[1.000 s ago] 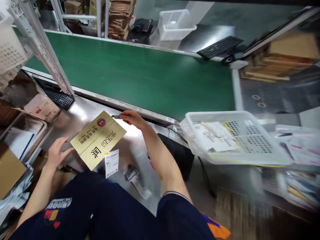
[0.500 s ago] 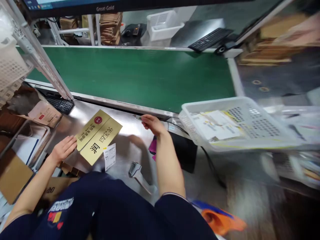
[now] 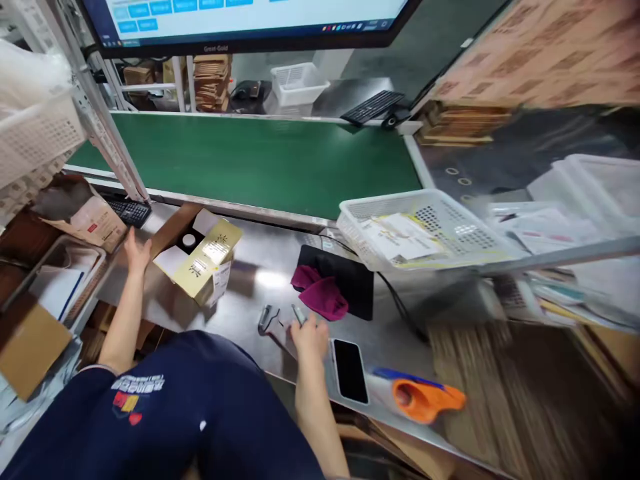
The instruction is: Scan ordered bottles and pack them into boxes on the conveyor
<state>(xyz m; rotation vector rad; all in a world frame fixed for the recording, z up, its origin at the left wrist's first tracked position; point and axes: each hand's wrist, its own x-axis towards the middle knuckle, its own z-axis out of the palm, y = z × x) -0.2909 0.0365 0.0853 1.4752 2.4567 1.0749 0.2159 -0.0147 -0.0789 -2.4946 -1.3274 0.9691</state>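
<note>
A gold box (image 3: 220, 250) with black lettering stands on the metal bench, its top flaps spread and a dark inside with a round white spot showing. A white label (image 3: 221, 280) is on its near side. My left hand (image 3: 136, 253) is beside the box's left end, fingers apart and holding nothing; whether it touches a flap I cannot tell. My right hand (image 3: 311, 337) is closed around a slim grey tool (image 3: 299, 314), whose kind is unclear. Left of that hand lies a grey handheld scanner (image 3: 265, 320), and a purple cloth (image 3: 323, 293) lies just beyond.
A phone (image 3: 350, 370) and an orange-and-blue object (image 3: 427, 399) lie to the right. A white basket (image 3: 350, 230) holding papers stands beyond the black mat (image 3: 357, 287). The green conveyor belt (image 3: 260, 153) runs behind the bench, under a monitor (image 3: 250, 47).
The gold box, closed before, now has its top open. My right hand has come back from near the belt to the scanner and cloth. My left hand remains at the box's left.
</note>
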